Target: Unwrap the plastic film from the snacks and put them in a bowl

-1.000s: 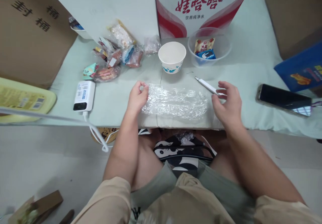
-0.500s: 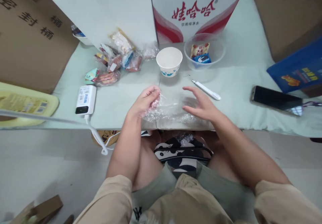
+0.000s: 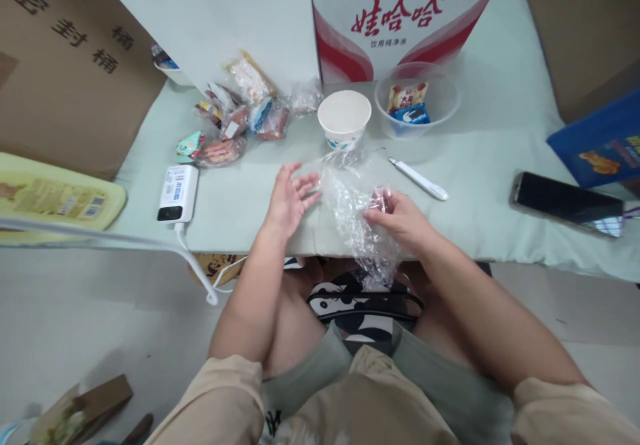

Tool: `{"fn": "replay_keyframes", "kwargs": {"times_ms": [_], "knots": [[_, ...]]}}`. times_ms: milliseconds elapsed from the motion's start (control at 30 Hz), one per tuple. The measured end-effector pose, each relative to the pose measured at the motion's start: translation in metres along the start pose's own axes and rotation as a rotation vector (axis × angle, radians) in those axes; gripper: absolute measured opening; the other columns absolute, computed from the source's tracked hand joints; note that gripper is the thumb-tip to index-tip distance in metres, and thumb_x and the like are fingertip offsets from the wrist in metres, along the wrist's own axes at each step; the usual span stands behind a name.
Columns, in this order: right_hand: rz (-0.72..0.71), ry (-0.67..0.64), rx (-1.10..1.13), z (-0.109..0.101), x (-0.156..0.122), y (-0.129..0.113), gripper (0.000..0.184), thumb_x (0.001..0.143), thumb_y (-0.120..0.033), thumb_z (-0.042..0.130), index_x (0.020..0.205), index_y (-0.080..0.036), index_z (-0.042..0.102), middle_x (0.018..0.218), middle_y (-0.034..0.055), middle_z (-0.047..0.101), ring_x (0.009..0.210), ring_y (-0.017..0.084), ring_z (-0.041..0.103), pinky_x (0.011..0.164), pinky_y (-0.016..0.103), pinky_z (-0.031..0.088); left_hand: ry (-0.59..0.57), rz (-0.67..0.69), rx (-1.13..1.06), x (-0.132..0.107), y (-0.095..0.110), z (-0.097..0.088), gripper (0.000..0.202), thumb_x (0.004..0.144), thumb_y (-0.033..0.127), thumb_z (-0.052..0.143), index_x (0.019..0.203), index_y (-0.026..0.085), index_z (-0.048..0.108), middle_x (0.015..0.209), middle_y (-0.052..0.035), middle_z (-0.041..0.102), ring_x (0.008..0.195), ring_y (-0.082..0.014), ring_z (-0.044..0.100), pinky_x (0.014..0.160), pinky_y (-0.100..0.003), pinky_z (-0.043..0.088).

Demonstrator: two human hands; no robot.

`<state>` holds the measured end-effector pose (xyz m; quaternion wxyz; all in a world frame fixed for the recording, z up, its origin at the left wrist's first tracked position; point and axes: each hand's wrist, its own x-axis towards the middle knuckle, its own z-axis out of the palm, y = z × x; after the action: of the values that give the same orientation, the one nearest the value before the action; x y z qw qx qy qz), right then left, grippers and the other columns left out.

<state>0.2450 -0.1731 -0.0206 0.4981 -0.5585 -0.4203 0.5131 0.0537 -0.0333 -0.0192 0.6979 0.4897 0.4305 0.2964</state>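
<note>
A crumpled sheet of clear plastic wrap (image 3: 350, 212) hangs over the table's front edge, its lower end above my lap. My right hand (image 3: 397, 215) pinches it on its right side. Just left of the plastic, my left hand (image 3: 295, 198) has its fingers spread and holds nothing. Behind the plastic stands a white paper cup (image 3: 345, 115) with a blue-green print near its base. Right of the cup, a clear round plastic bowl (image 3: 445, 108) contains a cream packet (image 3: 406, 97) and a blue packet (image 3: 413, 115). A white utility knife (image 3: 419, 180) lies beyond my right hand.
Several wrapped snacks (image 3: 235, 125) lie at the back left, beside a white power bank (image 3: 179, 193) with a cable. A phone (image 3: 567, 204) and a blue box (image 3: 600, 142) are at the right. White cartons (image 3: 395, 25) line the back. A yellow container (image 3: 60, 195) lies far left.
The plastic wrap has passed from my left hand to my right, which has closed on it. My left hand has opened. The plastic now hangs lower over the edge.
</note>
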Motion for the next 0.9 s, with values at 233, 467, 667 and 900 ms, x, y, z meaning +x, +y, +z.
{"fn": "replay_keyframes", "kwargs": {"times_ms": [233, 467, 667, 900], "knots": [[0.004, 0.104, 0.142, -0.001, 0.002, 0.016, 0.04, 0.081, -0.056, 0.07, 0.101, -0.026, 0.054, 0.094, 0.0032, 0.07, 0.085, 0.019, 0.07, 0.082, 0.04, 0.059, -0.189, -0.034, -0.008, -0.021, -0.007, 0.04, 0.048, 0.078, 0.046, 0.077, 0.113, 0.021, 0.058, 0.092, -0.0067, 0.075, 0.08, -0.0202, 0.073, 0.071, -0.033, 0.059], [-0.006, 0.365, 0.008, -0.01, -0.003, 0.019, 0.057, 0.091, -0.05, 0.061, 0.142, -0.029, 0.044, 0.084, 0.003, 0.073, 0.073, 0.022, 0.073, 0.079, 0.044, 0.061, -0.046, 0.143, 0.188, -0.015, -0.009, 0.031, 0.071, 0.082, 0.038, 0.076, 0.143, 0.027, 0.041, 0.089, -0.0043, 0.075, 0.067, -0.016, 0.07, 0.067, -0.031, 0.057], [-0.206, 0.226, -0.348, -0.008, -0.011, 0.015, 0.053, 0.082, -0.035, 0.069, 0.133, -0.028, 0.058, 0.088, 0.0025, 0.068, 0.081, 0.022, 0.067, 0.082, 0.043, 0.058, -0.278, 0.294, 0.493, -0.016, -0.016, 0.012, 0.075, 0.075, 0.026, 0.08, 0.143, 0.03, 0.049, 0.093, -0.0027, 0.07, 0.081, -0.0178, 0.07, 0.078, -0.034, 0.058], [-0.301, 0.561, -0.726, 0.001, -0.018, 0.011, 0.012, 0.086, -0.03, 0.062, 0.095, -0.026, 0.069, 0.105, 0.0102, 0.058, 0.099, 0.028, 0.062, 0.086, 0.048, 0.053, -0.085, 0.65, 0.79, -0.023, -0.01, 0.014, 0.008, 0.073, 0.022, 0.075, 0.073, 0.02, 0.067, 0.113, -0.0096, 0.06, 0.113, -0.0261, 0.06, 0.101, -0.044, 0.051]]}}
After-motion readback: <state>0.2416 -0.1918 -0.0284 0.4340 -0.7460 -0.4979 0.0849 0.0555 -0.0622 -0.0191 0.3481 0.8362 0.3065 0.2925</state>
